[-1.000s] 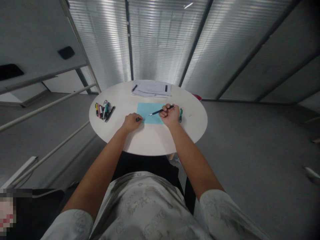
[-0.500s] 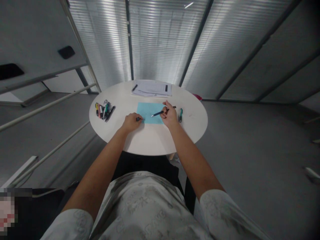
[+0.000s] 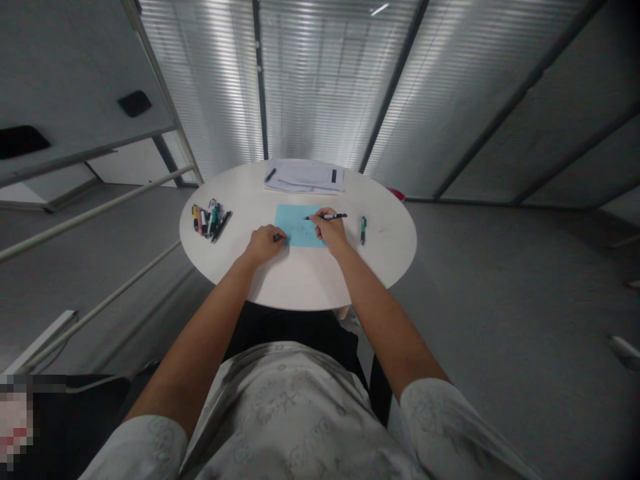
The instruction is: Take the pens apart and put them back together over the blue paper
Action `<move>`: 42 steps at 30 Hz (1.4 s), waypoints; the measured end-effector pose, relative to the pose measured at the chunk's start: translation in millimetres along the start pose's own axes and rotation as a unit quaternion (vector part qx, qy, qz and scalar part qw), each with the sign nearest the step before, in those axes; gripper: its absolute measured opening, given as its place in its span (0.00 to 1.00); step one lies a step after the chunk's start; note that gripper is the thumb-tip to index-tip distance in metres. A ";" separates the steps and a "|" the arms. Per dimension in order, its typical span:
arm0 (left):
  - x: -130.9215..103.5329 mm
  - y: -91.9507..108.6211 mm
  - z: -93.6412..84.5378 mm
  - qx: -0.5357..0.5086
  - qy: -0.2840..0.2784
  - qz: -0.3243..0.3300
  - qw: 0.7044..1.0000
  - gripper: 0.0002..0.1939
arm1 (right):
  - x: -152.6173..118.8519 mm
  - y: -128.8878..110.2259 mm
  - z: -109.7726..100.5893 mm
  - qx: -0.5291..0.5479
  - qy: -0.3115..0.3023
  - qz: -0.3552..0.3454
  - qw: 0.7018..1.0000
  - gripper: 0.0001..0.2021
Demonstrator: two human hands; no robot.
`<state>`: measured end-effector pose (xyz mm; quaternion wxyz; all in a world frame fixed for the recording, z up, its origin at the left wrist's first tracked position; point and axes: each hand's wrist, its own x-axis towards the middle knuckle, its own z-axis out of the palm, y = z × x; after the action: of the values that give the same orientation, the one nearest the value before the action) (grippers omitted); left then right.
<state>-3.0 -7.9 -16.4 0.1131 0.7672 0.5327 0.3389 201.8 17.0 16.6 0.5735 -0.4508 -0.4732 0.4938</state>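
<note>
A light blue sheet of paper [image 3: 293, 217] lies on the white table, with faint marks on its middle. My right hand [image 3: 332, 232] is closed round a dark pen [image 3: 336, 216], whose tip points left at the upper half of the sheet; whether it touches the paper I cannot tell. At the sheet's lower left corner rests my left hand [image 3: 265, 245], fingers closed on a small black object [image 3: 277, 237], perhaps a pen cap. To the right of my right hand lies a green and black pen [image 3: 363, 230].
Several pens and markers [image 3: 211, 220] lie in a bunch at the left of the round white table [image 3: 300, 287]. A stack of white papers [image 3: 305, 177] with dark items on it sits at the far edge. White rails [image 3: 100, 217] run along the left; blinds [image 3: 320, 80] stand behind.
My right hand has turned the pen from a downward-left slant to nearly level and moved slightly left, its tip now higher on the sheet. My left hand has stayed in place.
</note>
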 end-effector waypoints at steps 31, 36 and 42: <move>0.0 7.3 -4.2 0.030 -0.042 -0.029 0.998 0.13 | -8.0 10.0 -2.9 -0.348 -0.065 -0.067 0.933 0.12; -0.1 10.0 -6.9 0.055 -0.052 -0.033 0.997 0.14 | -6.5 4.5 -6.2 -0.419 -0.037 -0.075 0.904 0.13; 0.0 6.9 -4.5 0.050 -0.047 -0.031 0.997 0.14 | -5.3 7.6 -8.0 -0.407 -0.045 -0.074 0.909 0.12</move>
<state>-0.8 -11.5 -9.4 0.1100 0.7698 0.5668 0.2721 208.3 12.2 7.5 0.3531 -0.5866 -0.6903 0.2339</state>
